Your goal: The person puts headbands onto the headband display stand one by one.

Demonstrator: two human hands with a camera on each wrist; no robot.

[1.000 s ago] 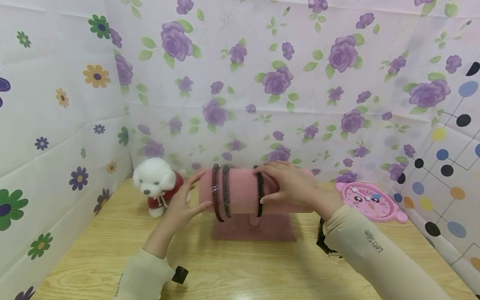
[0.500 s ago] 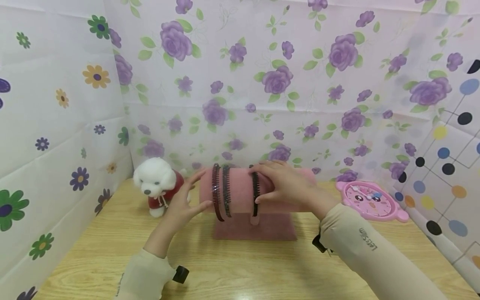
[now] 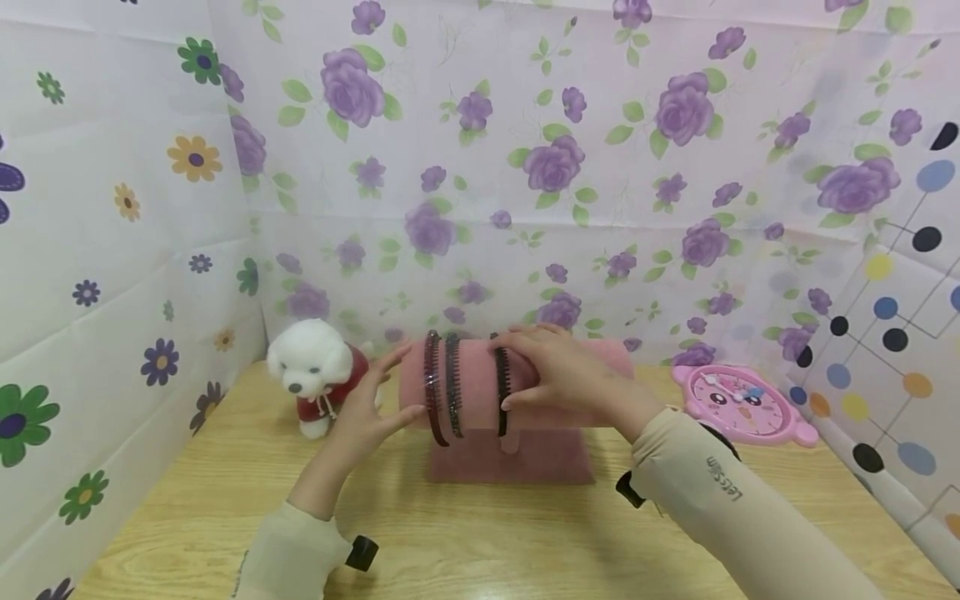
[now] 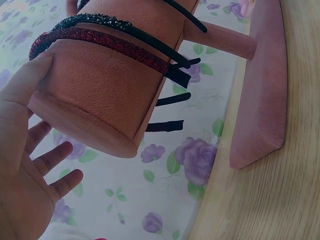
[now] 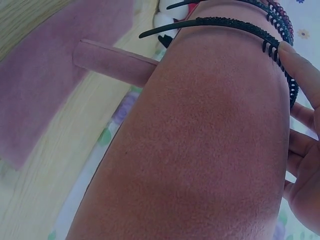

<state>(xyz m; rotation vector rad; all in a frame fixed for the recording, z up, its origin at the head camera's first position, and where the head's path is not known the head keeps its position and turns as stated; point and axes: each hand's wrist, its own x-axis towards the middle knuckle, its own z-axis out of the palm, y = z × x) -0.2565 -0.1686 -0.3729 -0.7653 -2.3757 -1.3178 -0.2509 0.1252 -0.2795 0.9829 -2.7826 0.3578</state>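
Note:
Several headbands sit round a pink padded roll (image 3: 480, 379) on a stand. At its left end are a dark red headband (image 3: 432, 387) and a dark glittery headband (image 3: 453, 385). My right hand (image 3: 558, 375) holds a black toothed headband (image 3: 502, 392) near the roll's middle. In the right wrist view, its thumb (image 5: 300, 75) lies at the black headband's edge, while the other fingers go partly out of sight behind the roll. My left hand (image 3: 363, 417) is spread at the roll's left end. Its thumb (image 4: 37, 75) reaches the roll's edge beside the red headband.
A white plush dog (image 3: 311, 367) in red stands behind my left hand. To the right lies a pink clock (image 3: 742, 404) with a cartoon face. The stand's pink base (image 3: 510, 462) rests on the wooden table (image 3: 465, 533), and patterned cloths hang around it.
My right hand has moved left along the roll, carrying the black headband closer to the other two. My left hand has stayed at the left end.

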